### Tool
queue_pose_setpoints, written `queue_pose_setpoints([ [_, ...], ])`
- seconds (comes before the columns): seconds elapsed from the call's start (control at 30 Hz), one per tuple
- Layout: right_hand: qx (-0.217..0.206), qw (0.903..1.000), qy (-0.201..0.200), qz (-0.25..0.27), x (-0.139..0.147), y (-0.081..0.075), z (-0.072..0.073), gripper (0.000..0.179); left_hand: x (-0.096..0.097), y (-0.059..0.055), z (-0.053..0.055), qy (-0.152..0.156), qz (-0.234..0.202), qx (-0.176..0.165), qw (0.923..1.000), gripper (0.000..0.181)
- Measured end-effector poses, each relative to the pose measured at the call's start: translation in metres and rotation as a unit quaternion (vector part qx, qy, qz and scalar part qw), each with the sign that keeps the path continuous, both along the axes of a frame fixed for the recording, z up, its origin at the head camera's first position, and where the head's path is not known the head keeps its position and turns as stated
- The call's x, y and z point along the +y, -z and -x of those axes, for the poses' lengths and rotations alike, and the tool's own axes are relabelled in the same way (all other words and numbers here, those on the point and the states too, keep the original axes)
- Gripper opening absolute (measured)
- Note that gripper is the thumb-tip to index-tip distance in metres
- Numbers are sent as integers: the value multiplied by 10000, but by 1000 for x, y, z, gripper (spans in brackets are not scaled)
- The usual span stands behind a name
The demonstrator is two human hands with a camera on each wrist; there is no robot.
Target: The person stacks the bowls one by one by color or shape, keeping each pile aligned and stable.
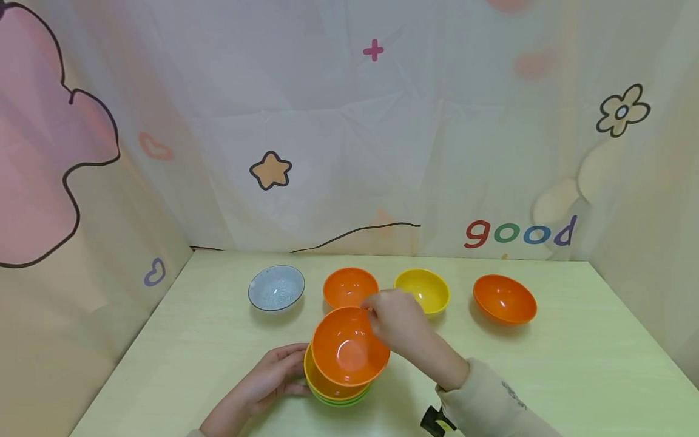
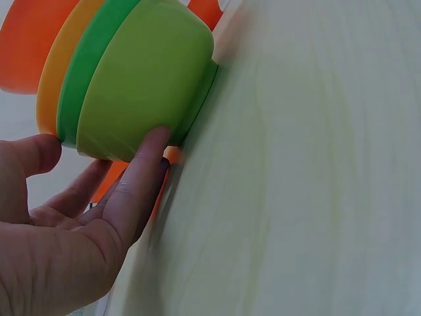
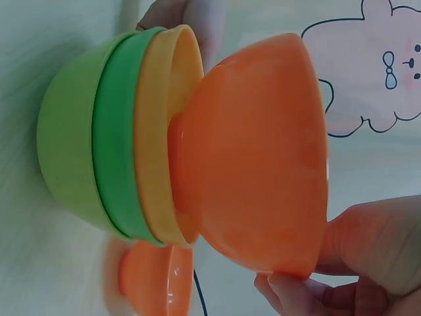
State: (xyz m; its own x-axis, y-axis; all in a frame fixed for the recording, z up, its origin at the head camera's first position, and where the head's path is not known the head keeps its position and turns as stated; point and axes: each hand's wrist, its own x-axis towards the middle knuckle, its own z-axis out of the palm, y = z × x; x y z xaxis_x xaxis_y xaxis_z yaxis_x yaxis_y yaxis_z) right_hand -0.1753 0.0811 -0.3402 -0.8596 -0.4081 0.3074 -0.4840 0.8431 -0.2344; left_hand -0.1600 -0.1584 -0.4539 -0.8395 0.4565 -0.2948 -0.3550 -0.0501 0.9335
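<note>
My right hand (image 1: pixel 397 320) pinches the rim of an orange bowl (image 1: pixel 341 337) between thumb and fingers. The bowl is tilted, and its foot dips inside the top of a stack in the right wrist view. That stack has a yellow bowl (image 3: pixel 152 138) uppermost, a green bowl (image 3: pixel 117 141) under it and a light green bowl (image 3: pixel 66 138) at the bottom. My left hand (image 1: pixel 277 375) touches the stack's left side. In the left wrist view its thumb is at the yellow rim, with fairly straight fingers (image 2: pixel 135 187) against the light green bowl.
Along the back of the pale table (image 1: pixel 180 364) stand a grey-blue bowl (image 1: pixel 275 288), an orange bowl (image 1: pixel 349 285), a yellow bowl (image 1: pixel 428 294) and another orange bowl (image 1: pixel 505 300) at right. My right forearm overlaps the table's middle. A printed curtain (image 1: pixel 327 121) hangs behind.
</note>
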Motion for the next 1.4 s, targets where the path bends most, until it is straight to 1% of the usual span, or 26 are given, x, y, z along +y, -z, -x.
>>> queue_pose_setpoints([
  [0.3,69,9998,-185,66,-6,8,1,19,1,1,1,-50,11,-34,10000,56],
  [0.53,-53,9995,-281,116,-8,13,1,17,0,0,0,-11,-63,-65,10000,57],
  [0.73,-194,9995,-244,111,-9,17,2,15,1,0,1,-29,-16,-106,9999,59],
  [0.87,-146,9996,-204,108,-10,19,2,14,1,0,1,-27,-13,-101,9999,58],
  [1.07,-46,9995,-267,172,-10,23,3,14,1,1,1,-58,20,-79,10000,58],
  [1.4,-213,9991,-274,222,-10,28,4,14,1,0,1,-34,-10,-99,9999,57],
])
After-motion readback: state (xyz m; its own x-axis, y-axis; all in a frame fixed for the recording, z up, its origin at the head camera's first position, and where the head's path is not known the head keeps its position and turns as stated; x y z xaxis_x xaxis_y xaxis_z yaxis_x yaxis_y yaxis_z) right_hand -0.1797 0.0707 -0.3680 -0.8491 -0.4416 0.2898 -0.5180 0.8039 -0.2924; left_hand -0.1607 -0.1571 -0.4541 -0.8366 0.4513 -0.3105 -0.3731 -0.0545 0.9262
